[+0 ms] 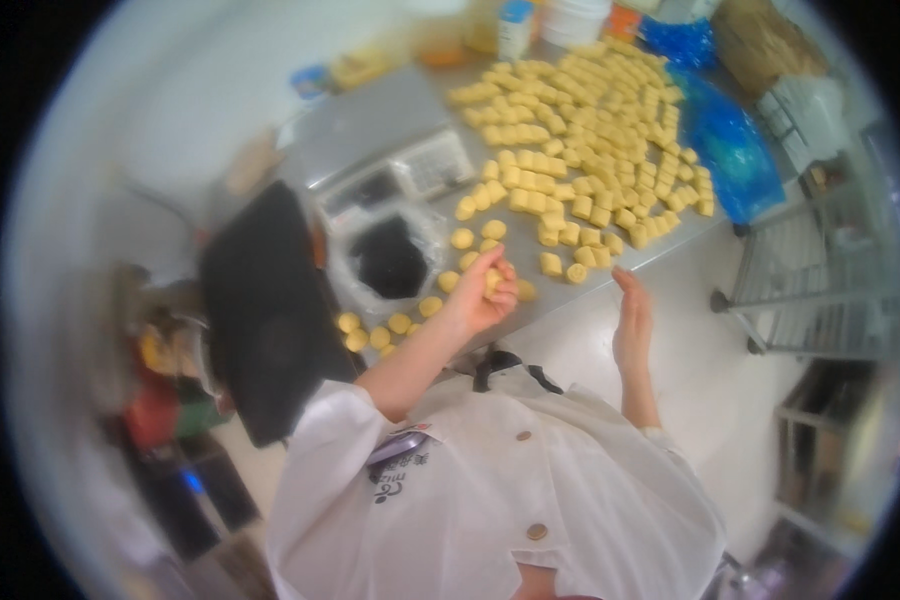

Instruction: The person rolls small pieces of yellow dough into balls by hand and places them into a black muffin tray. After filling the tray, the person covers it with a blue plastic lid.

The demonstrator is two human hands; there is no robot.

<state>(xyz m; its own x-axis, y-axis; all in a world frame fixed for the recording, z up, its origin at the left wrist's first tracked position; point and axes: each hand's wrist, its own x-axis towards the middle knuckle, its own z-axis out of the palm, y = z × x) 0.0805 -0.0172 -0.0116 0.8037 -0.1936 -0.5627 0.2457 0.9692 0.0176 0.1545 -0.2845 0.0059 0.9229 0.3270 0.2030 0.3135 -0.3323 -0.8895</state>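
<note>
My left hand (pixel 487 291) is curled around a small yellow dough piece (pixel 493 280), partly hidden by the fingers, above the steel table near its front edge. Another dough piece (pixel 525 291) lies just beside that hand. To the right, past the table edge, my right hand (pixel 633 321) is held up with straight fingers and nothing in it. Short cylindrical dough pieces (pixel 581 206) cover much of the table (pixel 506 319) ahead. Rounded dough balls (pixel 399 323) lie in a loose band to the left, around a plastic-lined bowl (pixel 337 262) holding a dark filling (pixel 390 259).
A digital scale (pixel 375 127) stands behind the bowl. At the left is a large black tray (pixel 259 322). Blue plastic bags (pixel 731 150) lie at the table's right end, near a wire rack cart (pixel 802 277). A white bucket (pixel 574 22) and a carton (pixel 515 30) stand at the back.
</note>
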